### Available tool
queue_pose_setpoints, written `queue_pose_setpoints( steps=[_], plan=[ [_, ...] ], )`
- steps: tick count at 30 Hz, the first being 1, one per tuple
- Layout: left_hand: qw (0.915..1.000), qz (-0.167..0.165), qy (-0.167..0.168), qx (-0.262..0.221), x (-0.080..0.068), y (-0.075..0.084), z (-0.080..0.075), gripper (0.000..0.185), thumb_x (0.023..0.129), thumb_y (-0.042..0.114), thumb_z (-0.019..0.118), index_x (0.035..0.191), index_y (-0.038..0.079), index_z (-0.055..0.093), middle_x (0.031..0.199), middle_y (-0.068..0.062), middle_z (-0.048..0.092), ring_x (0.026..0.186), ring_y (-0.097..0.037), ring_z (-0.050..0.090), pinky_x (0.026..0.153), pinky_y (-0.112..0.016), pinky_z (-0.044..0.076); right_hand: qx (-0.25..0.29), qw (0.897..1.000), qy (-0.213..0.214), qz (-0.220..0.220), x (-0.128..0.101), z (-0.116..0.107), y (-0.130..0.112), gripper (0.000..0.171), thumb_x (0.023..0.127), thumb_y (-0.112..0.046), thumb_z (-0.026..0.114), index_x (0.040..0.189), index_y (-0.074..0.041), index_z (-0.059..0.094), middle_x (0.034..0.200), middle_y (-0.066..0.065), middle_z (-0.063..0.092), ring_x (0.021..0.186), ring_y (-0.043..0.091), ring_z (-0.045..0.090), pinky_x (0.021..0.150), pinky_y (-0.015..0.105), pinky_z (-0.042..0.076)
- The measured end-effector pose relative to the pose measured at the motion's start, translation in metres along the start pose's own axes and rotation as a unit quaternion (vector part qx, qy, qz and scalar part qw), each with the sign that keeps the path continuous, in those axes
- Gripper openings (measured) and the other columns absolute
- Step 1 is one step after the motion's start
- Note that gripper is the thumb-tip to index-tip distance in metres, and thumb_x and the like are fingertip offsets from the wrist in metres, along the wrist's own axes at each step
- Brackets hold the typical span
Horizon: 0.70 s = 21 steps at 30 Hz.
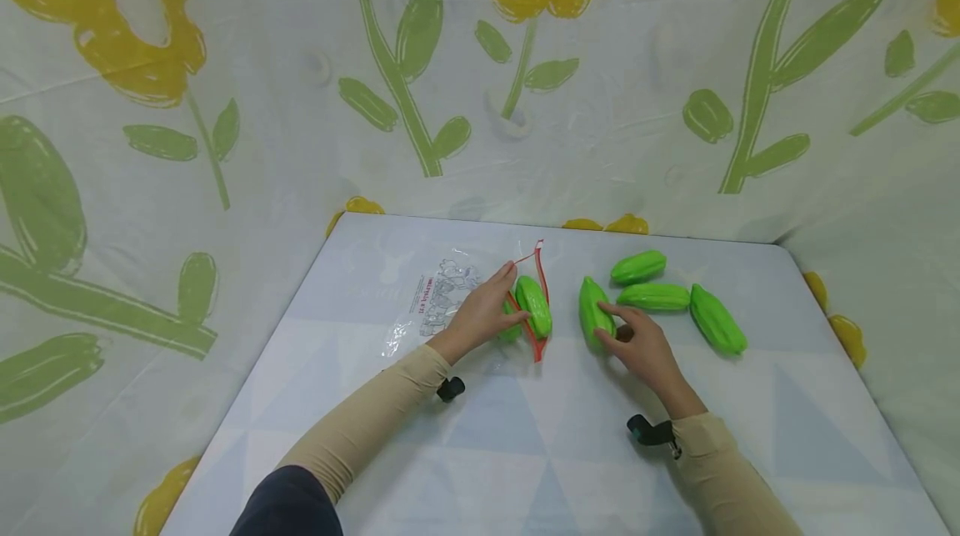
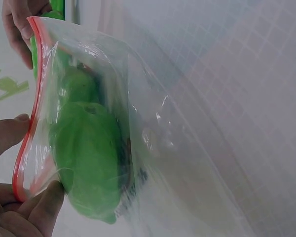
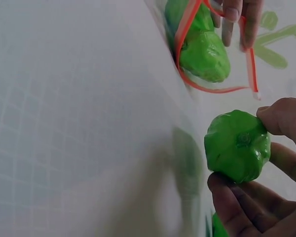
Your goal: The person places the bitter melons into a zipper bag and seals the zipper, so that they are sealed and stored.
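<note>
My left hand point(image 1: 486, 303) holds the red-edged mouth of a clear zip bag point(image 2: 158, 123), thumb and fingers at its lip. The mouth gapes toward the right. Two ribbed green gourd-like fruits point(image 2: 89, 158) lie inside near the opening; in the head view, the hand partly covers one of them. Just right of the bag mouth, my right hand point(image 1: 637, 344) pinches another ribbed green fruit point(image 3: 238, 146) between thumb and fingers. Seen from its end in the right wrist view, that fruit has a small dark stem dimple.
Three more green fruits lie beyond and right of my right hand: an upper one point(image 1: 639, 268), a middle one point(image 1: 654, 297) and a right one point(image 1: 717, 320). They lie on a pale patterned tabletop point(image 1: 480, 469). A flower-print curtain point(image 1: 615, 119) surrounds the table's back and sides.
</note>
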<state>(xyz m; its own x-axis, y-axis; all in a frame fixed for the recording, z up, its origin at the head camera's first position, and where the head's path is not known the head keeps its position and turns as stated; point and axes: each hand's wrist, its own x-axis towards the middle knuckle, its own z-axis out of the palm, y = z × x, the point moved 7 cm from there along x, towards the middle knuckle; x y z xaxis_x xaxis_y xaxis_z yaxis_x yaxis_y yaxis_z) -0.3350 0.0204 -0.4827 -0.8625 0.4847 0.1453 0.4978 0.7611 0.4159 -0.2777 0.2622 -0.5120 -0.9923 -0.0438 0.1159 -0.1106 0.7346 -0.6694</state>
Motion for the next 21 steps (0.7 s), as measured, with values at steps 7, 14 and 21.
queue_pose_setpoints(
  steps=[7, 14, 21],
  plan=[
    [1.0000, 0.000, 0.001, 0.000, 0.000, 0.000, 0.000, 0.088, 0.081, 0.046, 0.068, 0.145, 0.002, 0.028, 0.152, -0.010, 0.024, 0.136, -0.021, 0.028, 0.108, -0.033, 0.031, 0.014, 1.000, -0.002, -0.020, 0.003, 0.001, -0.007, 0.056, 0.083, -0.048, 0.064, 0.132, -0.023, 0.054, 0.123, 0.008, 0.054, 0.087, 0.021, 0.060, 0.074, 0.037, 0.051],
    [1.0000, 0.000, 0.002, 0.002, 0.000, 0.000, 0.000, 0.088, 0.080, 0.047, 0.068, 0.145, 0.002, 0.028, 0.151, -0.011, 0.025, 0.136, -0.021, 0.028, 0.108, -0.033, 0.031, 0.033, 0.998, -0.004, -0.044, 0.007, 0.004, -0.018, 0.051, 0.083, -0.037, 0.068, 0.129, -0.022, 0.055, 0.122, 0.006, 0.055, 0.084, 0.019, 0.061, 0.072, 0.035, 0.052],
    [1.0000, 0.003, 0.004, 0.004, 0.000, 0.001, -0.001, 0.088, 0.080, 0.046, 0.068, 0.145, 0.002, 0.029, 0.151, -0.013, 0.026, 0.136, -0.022, 0.029, 0.107, -0.033, 0.032, 0.049, 0.997, -0.013, -0.060, 0.009, 0.009, -0.025, 0.048, 0.084, -0.033, 0.069, 0.129, -0.022, 0.056, 0.126, 0.005, 0.054, 0.084, 0.018, 0.061, 0.073, 0.035, 0.053]
  ],
)
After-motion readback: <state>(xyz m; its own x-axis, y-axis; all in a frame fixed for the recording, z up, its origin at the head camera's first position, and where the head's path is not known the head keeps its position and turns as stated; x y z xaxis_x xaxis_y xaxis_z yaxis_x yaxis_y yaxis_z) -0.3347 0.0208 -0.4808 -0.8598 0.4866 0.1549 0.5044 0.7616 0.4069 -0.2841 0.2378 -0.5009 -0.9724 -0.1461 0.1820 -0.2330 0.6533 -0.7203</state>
